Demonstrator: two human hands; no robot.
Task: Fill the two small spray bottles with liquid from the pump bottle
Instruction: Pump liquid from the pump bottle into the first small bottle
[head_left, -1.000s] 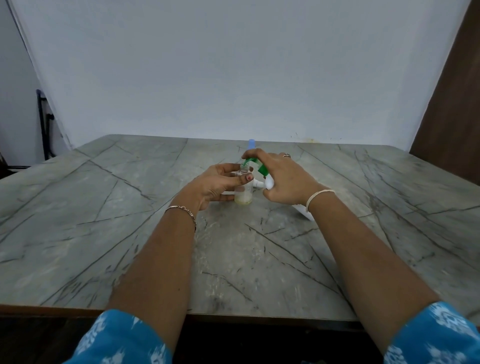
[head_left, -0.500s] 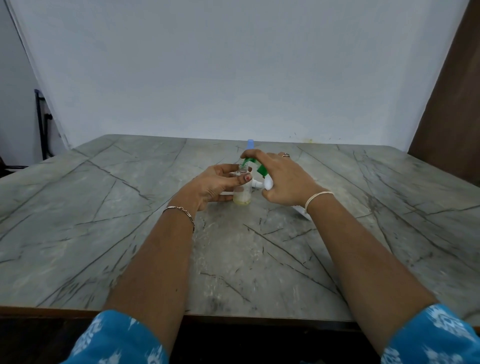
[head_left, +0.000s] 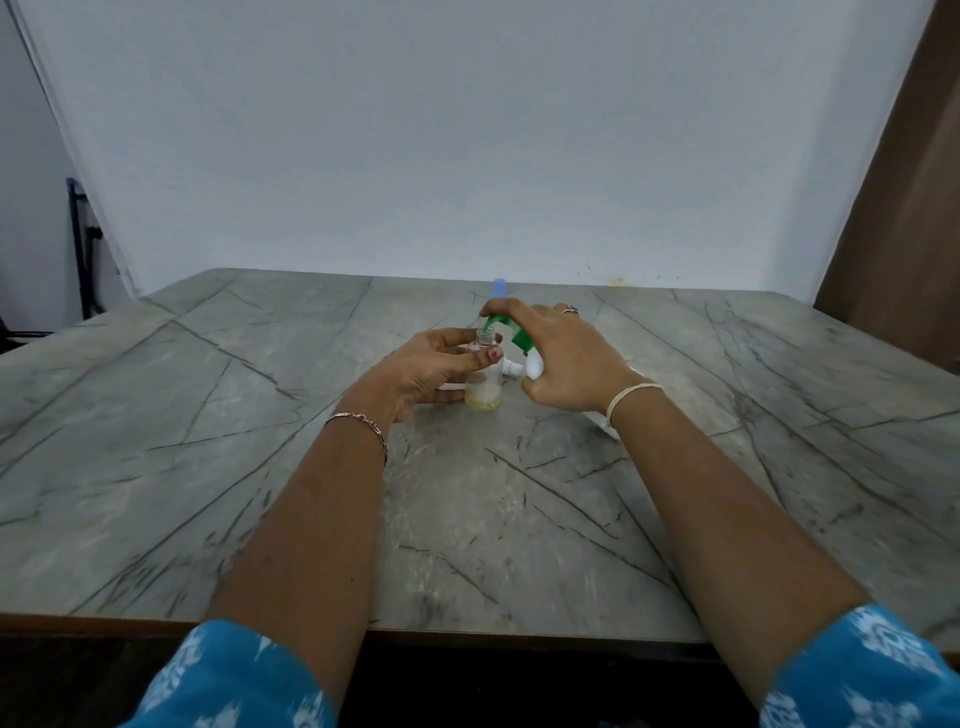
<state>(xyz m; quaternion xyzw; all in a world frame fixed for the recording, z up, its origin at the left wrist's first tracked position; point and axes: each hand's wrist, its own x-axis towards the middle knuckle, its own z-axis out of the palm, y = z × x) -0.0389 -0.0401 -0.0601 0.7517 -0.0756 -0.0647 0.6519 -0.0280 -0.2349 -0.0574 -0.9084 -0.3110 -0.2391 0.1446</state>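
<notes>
Clear plastic, a little yellowish liquid at the bottom — our left hand (head_left: 431, 371) pinches the small bottle (head_left: 484, 387) upright mid-table (head_left: 260, 493). Our right hand (head_left: 563, 358) grips the tilted pump bottle (head_left: 521, 340), its green spout at the narrow neck. If the spout slips off, we judge liquid would spill — or the bottle would tip.

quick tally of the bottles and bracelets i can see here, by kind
Clear small spray bottle: 1
Blue-capped bottle behind the hands: 1
White pump bottle with green pump: 1
Bracelets, one on the left wrist, one on the right wrist: 2
Total: 5
</notes>
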